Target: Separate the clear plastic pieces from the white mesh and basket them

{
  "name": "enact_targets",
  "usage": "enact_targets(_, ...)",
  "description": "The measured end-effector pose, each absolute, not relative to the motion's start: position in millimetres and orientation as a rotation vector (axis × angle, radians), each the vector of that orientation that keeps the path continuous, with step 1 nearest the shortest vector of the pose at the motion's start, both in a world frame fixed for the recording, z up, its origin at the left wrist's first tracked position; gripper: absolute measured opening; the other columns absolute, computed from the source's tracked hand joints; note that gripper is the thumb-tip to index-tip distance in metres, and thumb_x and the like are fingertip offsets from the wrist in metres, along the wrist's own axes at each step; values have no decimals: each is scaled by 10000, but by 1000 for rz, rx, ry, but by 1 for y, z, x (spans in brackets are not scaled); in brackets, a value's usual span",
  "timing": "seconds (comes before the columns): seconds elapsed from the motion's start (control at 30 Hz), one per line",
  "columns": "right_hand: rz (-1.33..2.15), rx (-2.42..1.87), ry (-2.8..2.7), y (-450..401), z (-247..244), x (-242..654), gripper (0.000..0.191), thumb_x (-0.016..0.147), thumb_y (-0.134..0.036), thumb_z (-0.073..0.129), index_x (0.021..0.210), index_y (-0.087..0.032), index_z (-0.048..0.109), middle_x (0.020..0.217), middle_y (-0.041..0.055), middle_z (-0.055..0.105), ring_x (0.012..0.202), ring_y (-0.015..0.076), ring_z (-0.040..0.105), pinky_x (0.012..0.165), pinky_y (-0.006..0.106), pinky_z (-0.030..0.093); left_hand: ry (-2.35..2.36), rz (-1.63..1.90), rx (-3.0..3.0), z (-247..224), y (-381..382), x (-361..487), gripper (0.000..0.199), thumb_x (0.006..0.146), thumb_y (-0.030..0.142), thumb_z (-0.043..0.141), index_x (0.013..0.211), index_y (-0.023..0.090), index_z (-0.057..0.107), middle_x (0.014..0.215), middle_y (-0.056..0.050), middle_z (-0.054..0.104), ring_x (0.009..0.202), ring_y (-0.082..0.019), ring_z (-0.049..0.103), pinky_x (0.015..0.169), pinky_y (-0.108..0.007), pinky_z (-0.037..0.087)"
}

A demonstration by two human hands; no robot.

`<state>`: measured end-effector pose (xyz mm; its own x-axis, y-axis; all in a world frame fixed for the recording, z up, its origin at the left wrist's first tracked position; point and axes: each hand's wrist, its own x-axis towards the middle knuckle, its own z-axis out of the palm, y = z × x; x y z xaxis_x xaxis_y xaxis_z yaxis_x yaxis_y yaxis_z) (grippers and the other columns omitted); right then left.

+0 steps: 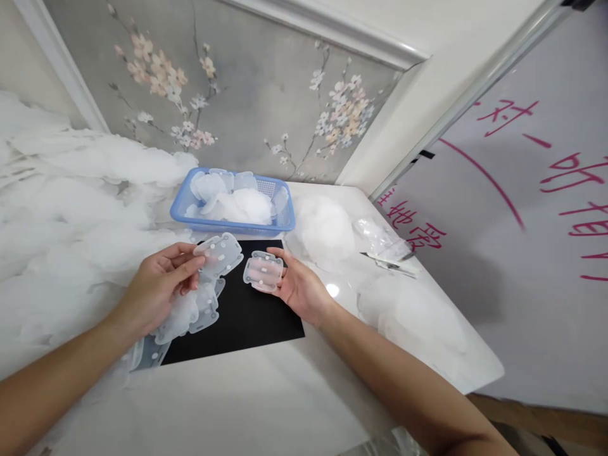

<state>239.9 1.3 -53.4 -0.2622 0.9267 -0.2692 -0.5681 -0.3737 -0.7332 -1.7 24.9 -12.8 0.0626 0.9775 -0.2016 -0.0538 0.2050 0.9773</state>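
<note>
My left hand [173, 272] pinches a translucent plastic sheet piece [223, 254] with notched edges and pale dots, held above the left part of a black mat [251, 316]. In my right hand [301, 285] is a similar translucent piece [263, 271], gripped by its right edge with fingers behind it. A small gap separates the two pieces. Below my left hand, several more such pieces [204, 310] lie overlapping on the mat's left edge, partly hidden by the hand and wrist.
Behind the mat stands a blue plastic basket [178, 212] holding translucent pieces. A big white translucent pile [71, 209] covers the table's left side; smaller piles [323, 231] lie right. Tweezers-like pointed tools [389, 263] rest near a clear bag [375, 235]. A whiteboard [475, 253] borders the right.
</note>
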Motion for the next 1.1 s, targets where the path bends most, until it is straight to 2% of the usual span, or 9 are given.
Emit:
enact_targets(0.13, 1812, -821, -723, -1, -52, 240, 387, 853, -475, 710, 1156, -276, 576, 1122, 49, 735, 1002, 237, 731, 948, 458, 561, 1198, 930, 1082, -11, 26, -4, 354, 639, 457, 862, 838, 208, 708, 503, 26, 621, 491, -123, 526, 456, -222, 378)
enact_targets(0.3, 1755, -820, -920, -5, -53, 238, 434, 795, -316, 774, 1181, -311, 573, 1205, 22, 698, 1049, 219, 708, 972, 455, 552, 1142, 753, 1198, -12, 24, -4, 349, 718, 519, 795, 841, 203, 714, 480, 23, 600, 464, -126, 507, 462, -231, 373)
enact_targets(0.4, 1631, -787, -1102, -10, -54, 235, 536, 763, -206, 768, 1231, -332, 537, 1283, 11, 651, 1155, 209, 653, 1019, 446, 532, 1100, 703, 1242, -13, 23, -5, 316, 785, 527, 735, 822, 214, 707, 493, 15, 607, 481, -129, 509, 484, -237, 385)
enact_targets(0.5, 1504, -761, -1319, -15, -54, 232, 497, 839, -154, 649, 1284, -328, 515, 1419, 31, 554, 1257, 201, 587, 1090, 456, 474, 1099, 676, 1254, -13, 22, -4, 297, 809, 525, 705, 812, 228, 705, 522, 9, 621, 491, -132, 515, 488, -240, 382)
enact_targets(0.67, 1176, -833, -1690, -20, -54, 230, 600, 850, -71, 599, 1375, -352, 526, 1579, 36, 377, 1468, 239, 359, 1163, 468, 381, 1140, 674, 1334, -11, 19, 0, 321, 812, 559, 661, 771, 241, 675, 521, 10, 607, 482, -160, 529, 470, -267, 372)
enact_targets(0.77, 1030, -848, -1805, -21, -52, 230, 564, 864, -113, 651, 1361, -364, 562, 1571, 30, 412, 1450, 248, 392, 1171, 474, 363, 1153, 652, 1385, -11, 17, 2, 328, 835, 576, 626, 786, 254, 665, 536, 13, 612, 495, -165, 535, 487, -267, 386)
enact_targets(0.97, 1134, -867, -1616, -20, -47, 229, 92, 926, -315, 636, 935, -263, 711, 1318, 73, 650, 1249, 254, 594, 1056, 429, 458, 1171, 546, 1625, -6, 10, 1, 307, 899, 538, 552, 878, 268, 697, 621, 3, 643, 553, -179, 558, 533, -273, 440)
enact_targets(1.03, 1320, -919, -1415, -18, -49, 229, 209, 901, -404, 670, 786, -231, 648, 1041, 56, 726, 1028, 233, 676, 915, 383, 521, 1174, 458, 1832, -7, 12, -5, 296, 944, 485, 494, 1002, 290, 709, 758, -16, 701, 659, -202, 616, 599, -293, 480)
enact_targets(1.1, 1489, -967, -1178, -15, -53, 230, 332, 843, -469, 725, 692, -217, 570, 750, -5, 666, 732, 170, 651, 722, 308, 529, 1112, 372, 2125, -13, 17, -14, 286, 962, 399, 474, 1087, 311, 714, 984, -40, 746, 894, -243, 666, 775, -344, 521)
